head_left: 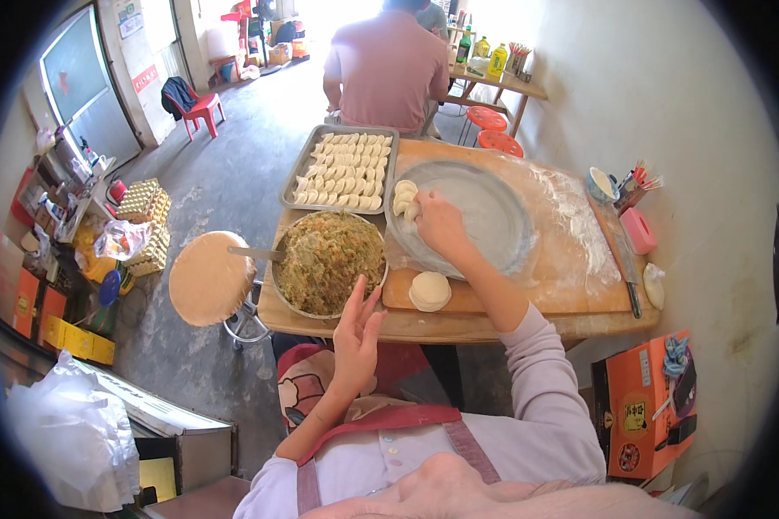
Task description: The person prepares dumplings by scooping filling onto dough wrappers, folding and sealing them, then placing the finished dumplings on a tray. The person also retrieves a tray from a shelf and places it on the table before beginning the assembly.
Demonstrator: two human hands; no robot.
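My right hand (443,224) is over the left side of a large round metal tray (487,250), its fingers on a folded dumpling (411,211). A few more dumplings (404,189) lie beside it at the tray's left rim. My left hand (357,334) holds nothing, fingers apart, at the near edge of a round basin (284,300). Chopped filling (328,256) is heaped in that basin, and a flat metal handle (253,252) sticks out to the left. Nearer me, a stack of round dough wrappers (430,290) sits on the wooden board (558,301).
A rectangular metal tray (288,191) with rows of dumplings stands behind the basin. Flour (574,220) covers the board's right part, where a knife (631,285) lies. A round stool (211,279) is at left. Beyond the table sits a person (386,71).
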